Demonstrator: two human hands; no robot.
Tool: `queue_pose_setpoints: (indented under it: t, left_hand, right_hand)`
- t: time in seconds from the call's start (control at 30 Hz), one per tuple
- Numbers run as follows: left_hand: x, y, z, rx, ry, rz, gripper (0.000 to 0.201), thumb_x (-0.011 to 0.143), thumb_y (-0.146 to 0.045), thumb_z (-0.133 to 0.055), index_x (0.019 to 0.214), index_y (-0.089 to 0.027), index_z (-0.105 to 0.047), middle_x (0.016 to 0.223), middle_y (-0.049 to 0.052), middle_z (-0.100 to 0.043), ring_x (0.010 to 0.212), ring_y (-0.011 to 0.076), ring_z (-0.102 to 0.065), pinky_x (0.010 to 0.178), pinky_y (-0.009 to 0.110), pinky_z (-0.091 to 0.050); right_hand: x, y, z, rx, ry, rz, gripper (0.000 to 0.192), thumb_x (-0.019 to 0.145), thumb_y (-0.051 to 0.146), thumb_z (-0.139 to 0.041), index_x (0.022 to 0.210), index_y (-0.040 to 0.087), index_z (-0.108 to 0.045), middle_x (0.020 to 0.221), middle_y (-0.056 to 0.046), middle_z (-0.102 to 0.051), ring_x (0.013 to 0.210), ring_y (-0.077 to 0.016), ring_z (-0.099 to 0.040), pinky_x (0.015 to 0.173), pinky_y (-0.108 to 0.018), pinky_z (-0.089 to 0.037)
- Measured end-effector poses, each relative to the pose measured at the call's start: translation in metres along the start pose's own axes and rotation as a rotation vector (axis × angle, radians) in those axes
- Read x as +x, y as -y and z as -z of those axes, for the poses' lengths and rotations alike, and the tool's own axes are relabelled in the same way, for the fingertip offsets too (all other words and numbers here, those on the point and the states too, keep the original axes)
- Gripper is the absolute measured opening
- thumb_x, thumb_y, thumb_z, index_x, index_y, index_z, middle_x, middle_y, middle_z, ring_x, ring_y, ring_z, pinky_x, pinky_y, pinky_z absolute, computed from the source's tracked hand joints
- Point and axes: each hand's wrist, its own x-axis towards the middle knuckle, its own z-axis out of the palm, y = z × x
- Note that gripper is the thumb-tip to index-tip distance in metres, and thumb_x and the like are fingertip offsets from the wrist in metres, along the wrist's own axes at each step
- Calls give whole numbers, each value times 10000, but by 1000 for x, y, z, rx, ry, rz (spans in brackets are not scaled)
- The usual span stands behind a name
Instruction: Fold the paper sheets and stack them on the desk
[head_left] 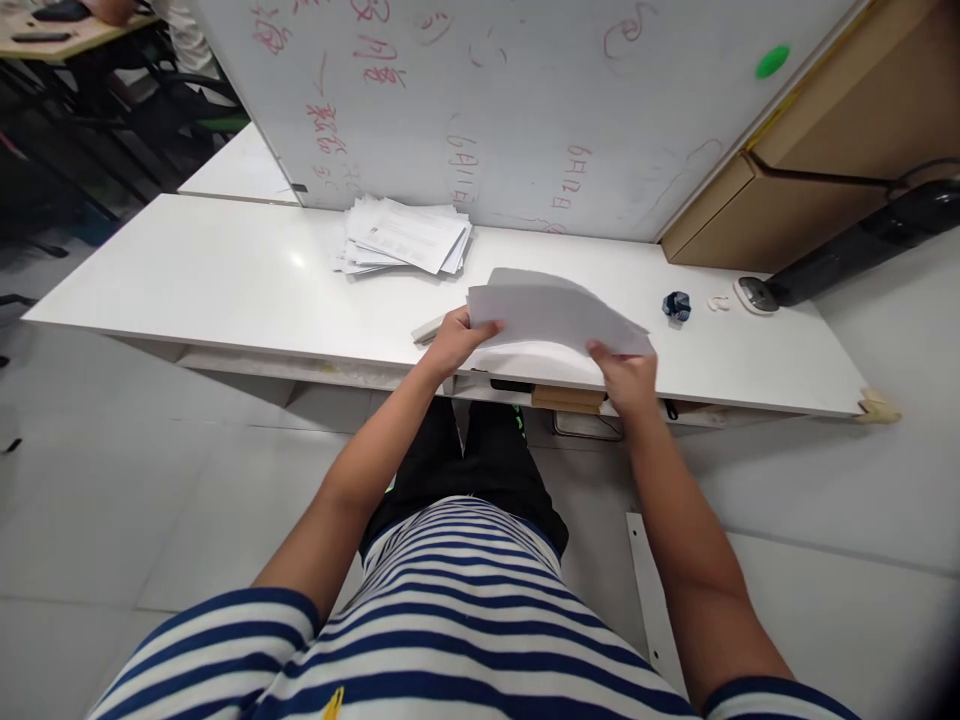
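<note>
Hands (544, 362) grip paper (551, 312), hiding desk edge (225, 345)

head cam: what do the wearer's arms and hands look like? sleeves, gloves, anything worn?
Both hands, left hand and right hand, are bare: no gloves, and no rings, watch or wristband visible. Forearms are uncovered up to short sleeves of a white T-shirt with navy horizontal stripes; the striped cuffs sit at the upper arms. A small yellow mark shows on the shirt front. No cables or markings on the arms.
</note>
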Motion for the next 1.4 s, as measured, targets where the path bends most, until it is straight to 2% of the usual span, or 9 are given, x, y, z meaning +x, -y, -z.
queue_pose_setpoints:
  t: [0.2, 0.63, 0.73, 0.83, 0.93, 1.1, 1.17, 1.27, 1.4]
  left_hand:
    - [-10, 19, -1, 429, -23, 38, 347, 795, -404, -644, 1007, -133, -685, 1038, 95, -710, 1019, 293, -624, 896, 385, -467]
    - [-19, 29, -2, 692, 32, -64, 266, 884, -397, -552, 1016, -206, -684, 999, 53, -724, 969, 274, -652, 838, 369, -497]
    - [-24, 22, -1, 672, -50, -116, 361, 875, -398, -590, 1199, -239, -605, 1132, 54, -694, 1011, 241, -643, 854, 351, -504]
    - [-30, 13, 6, 629, -287, -223, 435, 928, -422, -521, 1321, -237, -498, 1222, 77, -645, 1046, 197, -624, 900, 333, -497]
    - [-30, 13, 21, 818, -459, -263, 365, 975, -417, -422, 1241, -212, -563, 1237, 101, -630, 1180, 232, -549, 1026, 395, -427]
    - [-18, 29, 45, 1178, -385, -108, 425, 992, -411, -343, 1282, -213, -582, 1402, 111, -527, 1389, 317, -336, 1134, 504, -290]
    - [-14, 34, 50, 1225, -345, -107, 443, 1003, -393, -288, 1289, -233, -587, 1436, 88, -501, 1423, 308, -282, 1151, 496, -265]
    - [-12, 34, 55, 1244, -302, -119, 442, 1005, -397, -272, 1236, -263, -624, 1463, 47, -482, 1448, 294, -235, 1168, 490, -236]
    - [-6, 25, 62, 1186, -241, -70, 419, 1001, -424, -286, 1104, -315, -678, 1445, -13, -509, 1446, 293, -245, 1177, 568, -157]
  right_hand:
    - [9, -11, -23, -276, 143, 78, 329, 680, 393, -748, 918, 170, -706, 913, -71, -731, 913, -243, -647, 916, -435, -484]
    - [3, -47, -12, -85, 82, -83, 418, 624, 457, -818, 869, 135, -712, 896, -64, -735, 908, -250, -674, 857, -406, -523]
    - [5, -37, -17, 22, 85, -104, 418, 639, 442, -819, 915, 156, -688, 907, -48, -733, 925, -241, -677, 840, -392, -546]
    - [8, -22, -34, 281, 188, -214, 364, 667, 389, -813, 917, 189, -642, 920, -32, -725, 930, -222, -679, 818, -374, -578]
    - [8, -14, -58, 513, 416, -442, 226, 725, 317, -746, 859, 193, -613, 915, -51, -720, 935, -213, -683, 861, -370, -585]
    - [19, -21, -91, 646, 592, -698, 212, 747, 213, -662, 949, 166, -617, 1066, -112, -712, 1058, -227, -666, 921, -378, -566]
    - [32, -24, -101, 617, 535, -669, 277, 743, 202, -650, 1015, 188, -600, 1062, -85, -717, 1047, -224, -671, 890, -400, -580]
    - [53, -23, -112, 546, 363, -440, 288, 755, 239, -632, 1037, 227, -574, 1035, -37, -722, 1043, -216, -666, 866, -413, -589]
    - [57, -13, -99, 370, 218, -148, 320, 766, 326, -659, 1055, 218, -574, 1090, -47, -706, 1088, -223, -645, 920, -428, -560]
